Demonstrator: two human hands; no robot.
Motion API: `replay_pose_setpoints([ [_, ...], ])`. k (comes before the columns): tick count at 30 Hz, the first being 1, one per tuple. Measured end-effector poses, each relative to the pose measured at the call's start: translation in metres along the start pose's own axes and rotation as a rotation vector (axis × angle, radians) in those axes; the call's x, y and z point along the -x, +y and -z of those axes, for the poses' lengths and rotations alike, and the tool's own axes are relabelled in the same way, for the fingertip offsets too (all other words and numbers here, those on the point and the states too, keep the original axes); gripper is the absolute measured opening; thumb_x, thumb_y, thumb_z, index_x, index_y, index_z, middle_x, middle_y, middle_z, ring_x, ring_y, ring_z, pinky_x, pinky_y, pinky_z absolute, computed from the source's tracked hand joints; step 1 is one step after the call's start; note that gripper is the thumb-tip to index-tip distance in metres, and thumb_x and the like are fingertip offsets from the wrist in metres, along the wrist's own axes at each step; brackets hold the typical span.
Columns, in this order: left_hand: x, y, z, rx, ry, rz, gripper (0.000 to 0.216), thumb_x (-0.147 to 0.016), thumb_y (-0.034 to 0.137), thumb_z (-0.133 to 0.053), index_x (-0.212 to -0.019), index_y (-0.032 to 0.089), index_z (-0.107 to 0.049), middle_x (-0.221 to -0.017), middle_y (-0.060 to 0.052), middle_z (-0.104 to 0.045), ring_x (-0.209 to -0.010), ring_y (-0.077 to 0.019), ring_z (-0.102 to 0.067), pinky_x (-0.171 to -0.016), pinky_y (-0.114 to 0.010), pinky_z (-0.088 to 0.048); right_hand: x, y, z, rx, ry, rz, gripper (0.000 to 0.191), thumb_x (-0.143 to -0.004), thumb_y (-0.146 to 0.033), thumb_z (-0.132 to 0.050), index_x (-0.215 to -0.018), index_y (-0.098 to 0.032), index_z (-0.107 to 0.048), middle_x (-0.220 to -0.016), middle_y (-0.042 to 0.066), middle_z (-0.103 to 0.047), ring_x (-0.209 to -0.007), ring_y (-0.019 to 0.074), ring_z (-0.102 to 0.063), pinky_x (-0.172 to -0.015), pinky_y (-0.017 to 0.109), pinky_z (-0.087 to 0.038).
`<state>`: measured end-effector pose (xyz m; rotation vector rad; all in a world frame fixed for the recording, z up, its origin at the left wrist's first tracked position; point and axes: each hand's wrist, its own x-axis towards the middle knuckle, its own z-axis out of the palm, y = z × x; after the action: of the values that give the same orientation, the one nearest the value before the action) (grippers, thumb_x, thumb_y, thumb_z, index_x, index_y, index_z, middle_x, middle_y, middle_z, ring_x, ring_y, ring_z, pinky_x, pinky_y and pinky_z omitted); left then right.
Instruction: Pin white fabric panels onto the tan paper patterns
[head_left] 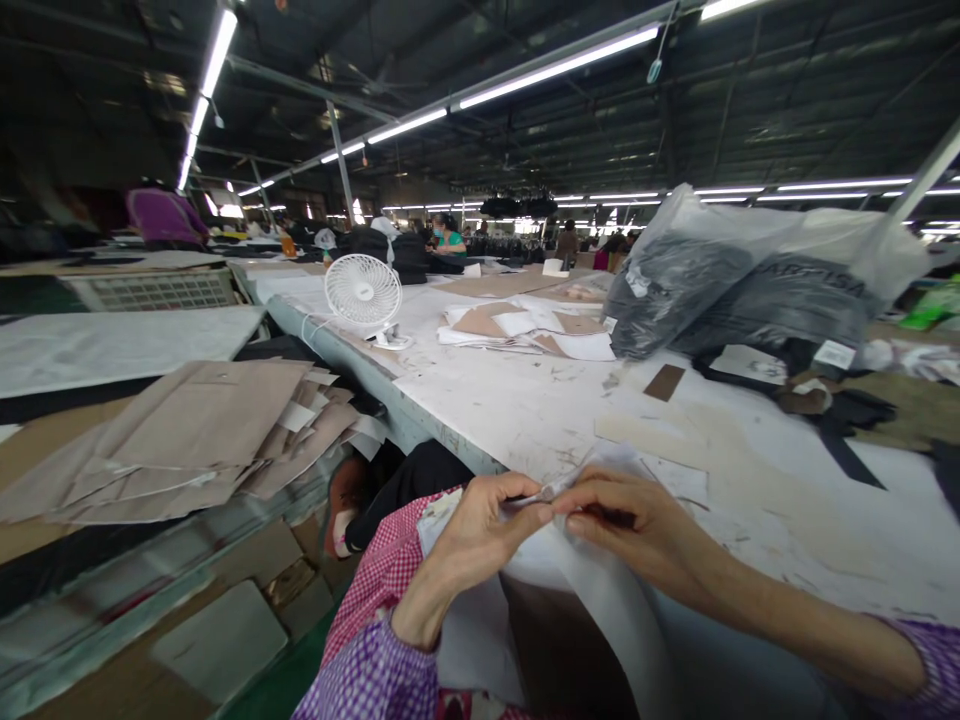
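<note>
Close together at the table's front edge, my left hand (487, 525) and my right hand (637, 520) both pinch the upper edge of a white fabric piece (592, 575). The thumb and forefinger of each hand are closed on it, and the fingertips nearly meet. The cloth hangs down over my lap, where a brown fabric part (555, 640) shows beneath it. Whatever small detail lies between the fingertips is too small to make out. Behind my hands, part of the white cloth rests against the white-covered table (510, 400).
A small white fan (364, 290) is clipped at the table's left edge. Stacked white and brown pieces (525, 325) lie mid-table, with plastic bags of dark goods (750, 285) at right. Beige fabric panels (202, 420) are piled on my left. Other people work farther back.
</note>
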<state>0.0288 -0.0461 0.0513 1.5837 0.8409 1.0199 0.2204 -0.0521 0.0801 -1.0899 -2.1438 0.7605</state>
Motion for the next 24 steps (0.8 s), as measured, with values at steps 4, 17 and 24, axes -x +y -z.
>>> replay_pose_setpoints([
  [4,-0.002,-0.002,-0.001,-0.002,0.011,0.015,0.025,-0.078,0.035,-0.060,-0.069,0.012,-0.063,-0.065,0.001,-0.049,-0.067,-0.0129,-0.042,-0.063,-0.025,-0.031,-0.002,0.000,-0.002,-0.173,-0.042,-0.172,0.010,-0.079,-0.028,-0.059,-0.080,-0.019,-0.064,-0.064,-0.002,-0.053,-0.056,0.0113,-0.047,-0.050,0.023,-0.035],
  [17,-0.002,-0.002,-0.017,-0.109,0.187,0.053,0.019,-0.076,0.026,-0.055,-0.067,0.013,-0.065,-0.060,0.002,-0.045,-0.057,-0.0102,-0.038,-0.052,-0.023,-0.027,-0.014,-0.021,0.038,0.619,0.045,0.358,0.011,-0.085,-0.027,-0.065,-0.094,-0.022,-0.066,-0.092,0.005,-0.067,-0.089,0.0207,-0.058,-0.078,0.034,-0.045],
  [24,-0.002,-0.008,-0.025,-0.219,0.207,-0.050,0.017,-0.077,0.021,-0.054,-0.069,0.013,-0.067,-0.064,0.000,-0.057,-0.061,-0.0119,-0.047,-0.056,-0.023,-0.033,-0.028,-0.021,0.033,0.689,-0.231,0.284,0.009,-0.082,-0.027,-0.071,-0.090,-0.022,-0.070,-0.085,0.003,-0.070,-0.088,0.0200,-0.060,-0.078,0.032,-0.041],
])
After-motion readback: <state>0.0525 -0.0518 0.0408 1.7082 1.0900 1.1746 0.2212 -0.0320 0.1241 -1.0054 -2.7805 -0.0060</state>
